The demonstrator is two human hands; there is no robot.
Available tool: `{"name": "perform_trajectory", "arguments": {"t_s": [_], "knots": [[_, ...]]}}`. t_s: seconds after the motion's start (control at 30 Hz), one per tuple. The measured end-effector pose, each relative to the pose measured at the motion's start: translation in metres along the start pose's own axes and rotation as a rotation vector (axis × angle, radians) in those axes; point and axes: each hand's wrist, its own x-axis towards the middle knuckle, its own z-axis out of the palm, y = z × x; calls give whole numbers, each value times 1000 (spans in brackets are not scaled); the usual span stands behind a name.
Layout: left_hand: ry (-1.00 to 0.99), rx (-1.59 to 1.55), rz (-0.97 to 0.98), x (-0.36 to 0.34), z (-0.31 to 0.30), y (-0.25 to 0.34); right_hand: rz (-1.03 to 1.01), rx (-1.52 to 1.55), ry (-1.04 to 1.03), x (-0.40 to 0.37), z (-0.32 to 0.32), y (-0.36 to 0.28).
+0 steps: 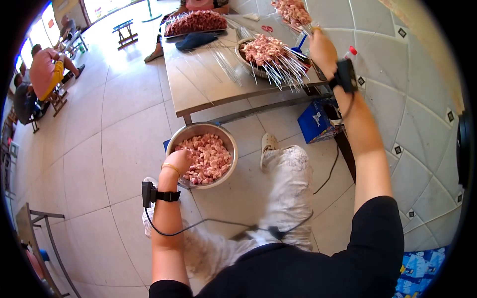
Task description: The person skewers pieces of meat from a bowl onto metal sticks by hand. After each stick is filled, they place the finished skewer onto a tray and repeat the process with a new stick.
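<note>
My left hand is at the left side of a steel bowl, over the cut pieces of raw meat. Its fingers are curled in, and what they hold, if anything, is hidden. My right hand reaches past the right end of the table, closed around the lower ends of several meat skewers. The meat on them points up and away to the left. Below them a round basin on the table carries a heap of threaded skewers, their bare sticks fanning toward me.
On the table lie loose sticks, a dark cloth and a tray of darker meat skewers. A person sits behind it. A blue box stands underneath at right. A cable links my wrist straps.
</note>
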Motion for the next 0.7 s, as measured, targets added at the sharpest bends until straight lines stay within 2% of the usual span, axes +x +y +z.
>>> {"name": "perform_trajectory", "arguments": {"t_s": [0.1, 0.2, 0.3, 0.4, 0.43, 0.53, 0.57, 0.63, 0.7], "knots": [[11, -34, -3, -2, -7, 5, -92, -131, -199, 16, 27, 5], [-59, -25, -1, -11, -43, 33, -180, -220, -442, 19, 55, -9], [-84, 79, 69, -1, -12, 10, -253, -269, -662, 21, 70, -17], [-114, -56, -122, -12, -40, 36, -229, -148, -684, 21, 82, -12], [-113, -77, -139, -17, -50, 46, -229, -328, -659, 31, 120, 8], [-102, -125, -174, -25, -65, 56, 35, -317, -492, 23, 136, -2], [-98, -132, -171, -25, -60, 53, -55, -618, -591, 19, 125, -19], [-108, -116, -207, -25, -57, 52, -11, -344, -537, 23, 141, 3], [-122, -46, -119, -18, -36, 35, -108, -336, -583, 28, 112, -6]]}}
